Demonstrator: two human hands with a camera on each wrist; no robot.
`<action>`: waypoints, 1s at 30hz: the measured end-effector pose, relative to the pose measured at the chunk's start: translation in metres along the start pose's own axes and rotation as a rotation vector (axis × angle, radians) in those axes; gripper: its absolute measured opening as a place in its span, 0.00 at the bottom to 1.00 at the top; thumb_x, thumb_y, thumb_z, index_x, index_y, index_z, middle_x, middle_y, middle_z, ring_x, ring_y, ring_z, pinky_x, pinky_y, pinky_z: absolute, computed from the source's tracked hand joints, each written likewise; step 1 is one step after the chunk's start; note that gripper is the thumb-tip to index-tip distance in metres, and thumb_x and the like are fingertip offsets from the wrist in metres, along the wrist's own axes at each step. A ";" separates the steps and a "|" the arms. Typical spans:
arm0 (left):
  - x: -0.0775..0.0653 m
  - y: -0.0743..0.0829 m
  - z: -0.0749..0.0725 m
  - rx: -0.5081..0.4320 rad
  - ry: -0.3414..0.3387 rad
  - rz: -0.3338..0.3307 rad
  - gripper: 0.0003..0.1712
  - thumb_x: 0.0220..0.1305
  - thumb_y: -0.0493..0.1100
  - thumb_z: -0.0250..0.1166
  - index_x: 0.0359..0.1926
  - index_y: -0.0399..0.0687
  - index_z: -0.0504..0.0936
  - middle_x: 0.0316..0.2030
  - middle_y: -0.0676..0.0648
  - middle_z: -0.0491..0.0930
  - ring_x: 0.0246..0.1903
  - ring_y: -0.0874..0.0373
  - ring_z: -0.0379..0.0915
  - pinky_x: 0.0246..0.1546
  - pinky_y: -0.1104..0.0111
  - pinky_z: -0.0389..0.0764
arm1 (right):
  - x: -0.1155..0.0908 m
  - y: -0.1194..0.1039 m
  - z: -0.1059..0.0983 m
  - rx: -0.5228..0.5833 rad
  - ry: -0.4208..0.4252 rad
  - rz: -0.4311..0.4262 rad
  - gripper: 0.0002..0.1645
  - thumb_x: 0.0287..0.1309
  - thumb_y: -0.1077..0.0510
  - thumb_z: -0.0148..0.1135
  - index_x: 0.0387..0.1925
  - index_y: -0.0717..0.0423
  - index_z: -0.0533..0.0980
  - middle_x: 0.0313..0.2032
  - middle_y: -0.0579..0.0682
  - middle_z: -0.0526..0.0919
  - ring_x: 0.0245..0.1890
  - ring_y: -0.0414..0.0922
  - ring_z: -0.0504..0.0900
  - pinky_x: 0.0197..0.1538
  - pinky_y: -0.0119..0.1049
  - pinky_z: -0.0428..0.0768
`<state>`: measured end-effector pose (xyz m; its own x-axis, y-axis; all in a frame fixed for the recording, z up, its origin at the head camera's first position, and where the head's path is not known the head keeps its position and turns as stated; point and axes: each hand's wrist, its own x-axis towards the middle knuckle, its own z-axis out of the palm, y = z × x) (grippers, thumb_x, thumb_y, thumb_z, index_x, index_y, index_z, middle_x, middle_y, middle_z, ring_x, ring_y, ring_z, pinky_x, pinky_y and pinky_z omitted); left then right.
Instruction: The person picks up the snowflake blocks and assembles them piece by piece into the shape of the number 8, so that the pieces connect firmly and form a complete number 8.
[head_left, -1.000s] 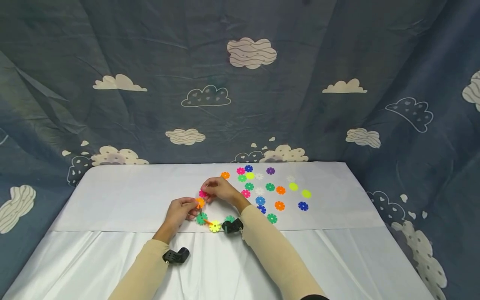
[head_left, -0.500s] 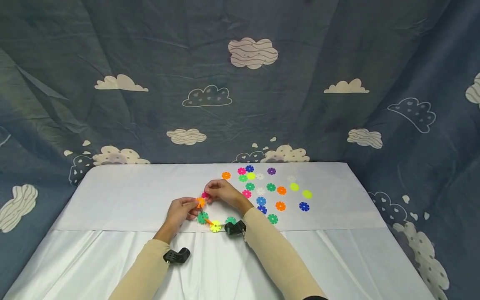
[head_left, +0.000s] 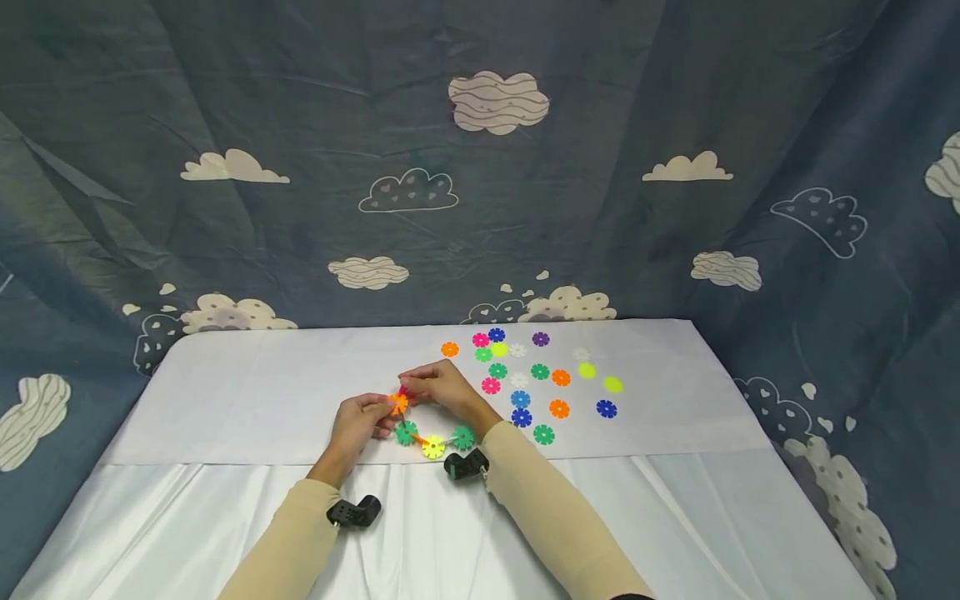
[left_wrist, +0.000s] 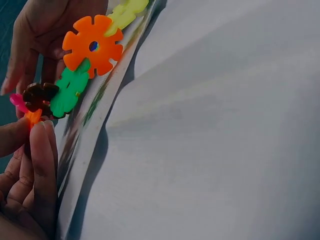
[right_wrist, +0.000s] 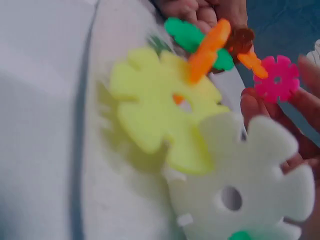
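The left hand [head_left: 360, 425] pinches an orange notched flower disc [head_left: 399, 404] between thumb and fingertips. Close by, the right hand [head_left: 442, 390] holds a pink notched disc [right_wrist: 276, 80] against that orange disc's edge; how far their slots mesh I cannot tell. A linked chain runs on from the orange disc: a brown disc [left_wrist: 40, 95], a green disc [left_wrist: 70, 90], another orange disc [left_wrist: 94, 46], a yellow disc [right_wrist: 160, 100], a white disc [right_wrist: 240, 185] and a second green disc [head_left: 462, 437]. It curves towards the table's front.
Several loose notched discs lie scattered on the white table [head_left: 262, 392] right of the hands, among them a purple disc [head_left: 541, 339], a dark blue disc [head_left: 607, 409] and an orange disc [head_left: 559, 409]. A cloud-patterned curtain [head_left: 315, 208] hangs behind.
The pink disc has turned more edge-on and come slightly closer to the orange disc, as the right hand shifts a little left. The left hand keeps its grip, nearly still.
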<state>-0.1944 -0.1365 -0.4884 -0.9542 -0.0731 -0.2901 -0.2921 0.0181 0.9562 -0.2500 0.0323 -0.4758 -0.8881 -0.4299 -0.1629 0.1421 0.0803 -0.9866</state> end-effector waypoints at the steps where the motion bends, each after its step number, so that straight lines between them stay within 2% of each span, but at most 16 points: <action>1: 0.000 0.000 0.000 -0.008 0.004 0.007 0.10 0.66 0.33 0.60 0.45 0.27 0.76 0.24 0.48 0.83 0.19 0.65 0.75 0.19 0.76 0.78 | 0.000 0.000 0.001 -0.002 0.006 -0.005 0.17 0.64 0.62 0.60 0.49 0.72 0.78 0.39 0.58 0.85 0.32 0.43 0.85 0.44 0.40 0.84; 3: -0.001 0.000 0.000 -0.025 0.011 0.013 0.10 0.66 0.32 0.60 0.45 0.26 0.75 0.24 0.49 0.83 0.19 0.65 0.75 0.19 0.76 0.78 | -0.001 0.000 0.002 -0.028 0.022 -0.012 0.16 0.63 0.63 0.61 0.49 0.72 0.79 0.41 0.60 0.85 0.33 0.44 0.85 0.44 0.40 0.84; 9: -0.003 -0.002 0.001 -0.080 0.036 0.000 0.10 0.65 0.30 0.60 0.44 0.25 0.74 0.21 0.50 0.81 0.18 0.64 0.75 0.20 0.75 0.80 | 0.000 -0.001 0.007 -0.154 0.048 0.002 0.13 0.60 0.62 0.64 0.46 0.64 0.82 0.41 0.54 0.86 0.35 0.42 0.84 0.45 0.34 0.83; 13: -0.004 -0.004 0.000 -0.087 0.040 -0.004 0.09 0.65 0.29 0.59 0.44 0.25 0.73 0.21 0.49 0.80 0.18 0.64 0.75 0.21 0.74 0.81 | -0.001 0.000 0.009 -0.156 0.027 0.007 0.14 0.60 0.62 0.64 0.46 0.65 0.82 0.41 0.54 0.86 0.34 0.41 0.83 0.45 0.33 0.83; 20: -0.003 -0.002 -0.003 -0.009 -0.034 -0.015 0.10 0.68 0.31 0.57 0.47 0.27 0.72 0.28 0.46 0.81 0.25 0.61 0.78 0.27 0.71 0.83 | -0.001 0.000 0.006 -0.086 -0.013 -0.023 0.14 0.59 0.64 0.64 0.44 0.71 0.78 0.34 0.58 0.85 0.33 0.47 0.85 0.44 0.40 0.84; 26: -0.002 0.001 -0.008 0.035 -0.104 -0.013 0.17 0.67 0.30 0.57 0.55 0.27 0.72 0.35 0.44 0.83 0.29 0.61 0.80 0.31 0.73 0.83 | 0.000 -0.003 0.005 -0.252 0.003 -0.055 0.10 0.57 0.60 0.68 0.36 0.65 0.84 0.30 0.51 0.85 0.28 0.45 0.78 0.37 0.33 0.82; 30: -0.003 0.001 -0.012 0.039 -0.159 0.006 0.20 0.67 0.30 0.57 0.58 0.24 0.71 0.39 0.43 0.83 0.31 0.63 0.80 0.36 0.74 0.82 | 0.000 -0.004 0.006 -0.318 0.012 -0.055 0.09 0.57 0.59 0.68 0.35 0.62 0.85 0.29 0.49 0.85 0.27 0.41 0.76 0.34 0.29 0.78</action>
<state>-0.1915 -0.1479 -0.4858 -0.9532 0.0862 -0.2898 -0.2856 0.0574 0.9566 -0.2477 0.0267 -0.4721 -0.8959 -0.4311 -0.1073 -0.0487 0.3352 -0.9409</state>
